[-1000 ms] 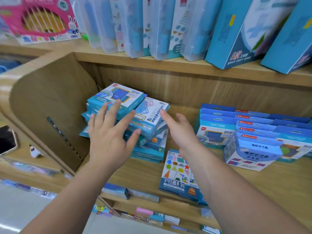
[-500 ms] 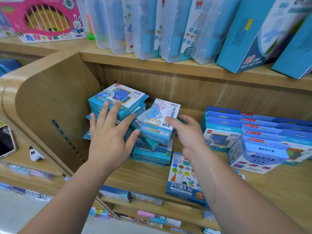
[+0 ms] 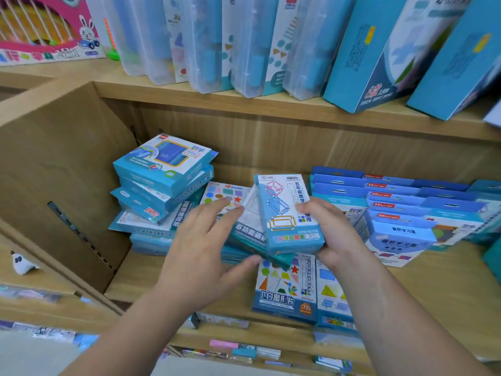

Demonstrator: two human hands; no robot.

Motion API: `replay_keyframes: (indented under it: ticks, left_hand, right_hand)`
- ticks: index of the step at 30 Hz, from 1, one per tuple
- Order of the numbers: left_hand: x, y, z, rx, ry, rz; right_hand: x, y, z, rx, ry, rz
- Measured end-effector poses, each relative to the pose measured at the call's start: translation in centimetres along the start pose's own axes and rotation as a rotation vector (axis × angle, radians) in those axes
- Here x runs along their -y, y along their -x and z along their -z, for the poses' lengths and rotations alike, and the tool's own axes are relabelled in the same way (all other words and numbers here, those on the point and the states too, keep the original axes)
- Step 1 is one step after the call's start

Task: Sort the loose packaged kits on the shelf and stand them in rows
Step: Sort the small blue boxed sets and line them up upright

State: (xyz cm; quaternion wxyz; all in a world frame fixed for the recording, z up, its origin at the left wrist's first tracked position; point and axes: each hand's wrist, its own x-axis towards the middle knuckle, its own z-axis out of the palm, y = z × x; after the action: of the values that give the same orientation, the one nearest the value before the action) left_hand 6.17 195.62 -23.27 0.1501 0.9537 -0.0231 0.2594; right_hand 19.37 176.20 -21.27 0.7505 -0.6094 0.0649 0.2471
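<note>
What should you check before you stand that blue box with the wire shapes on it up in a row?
1. Right hand grips the blue box printed with wire-frame shapes: ok.
2. Box is lifted off the messy stack of blue boxes: ok.
3. Left hand steadies the teal box underneath: cannot tell.
4. Free spot in the upright rows of blue boxes: not ok, packed.
5. Bare wooden shelf in front of the rows: ok.

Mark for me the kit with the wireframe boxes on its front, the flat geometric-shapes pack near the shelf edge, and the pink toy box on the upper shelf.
wireframe-box kit [image 3: 284, 213], head view, on its printed front face.
geometric-shapes pack [image 3: 282, 291], head view, on its front, above the title.
pink toy box [image 3: 40, 28], head view, on its front panel.
</note>
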Motion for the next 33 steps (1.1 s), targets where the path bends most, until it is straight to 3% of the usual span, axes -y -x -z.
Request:
replay_keyframes:
  ticks: [3,8,11,16,19,23,33]
  left_hand:
    - [-1.2,-0.2,-0.8,0.171,0.136,0.091]
    - [-2.8,-1.6,-0.6,0.143,0.816,0.486]
    - [-3.7,-2.4,-1.3,0.205,1.023,0.628]
    - [-4.4,-3.0,-2.3,0.231,0.975,0.670]
    - [-4.1,-3.6,-2.7,0.168,0.868,0.711]
    - [-4.7,-4.8,-2.4,0.116,0.823,0.716]
    - [-7.7,-1.9,-5.3,0.416,0.766,0.741]
  right_hand:
    - [-0.5,0.5,0.7,0.050,-0.033,-0.013]
    - [0.1,1.7,2.9,0.102,-0.072,0.020]
    - [0.3,2.3,4.1,0.108,-0.017,0.072]
    - [-0.1,2.9,6.8,-0.037,-0.067,0.108]
    - [-0.3,3.0,8.9,-0.192,-0.020,0.135]
    - [-0.3,3.4,10.6,-0.250,0.038,0.156]
    - [-1.1,5.1,14.3,-0.270,0.148,0.171]
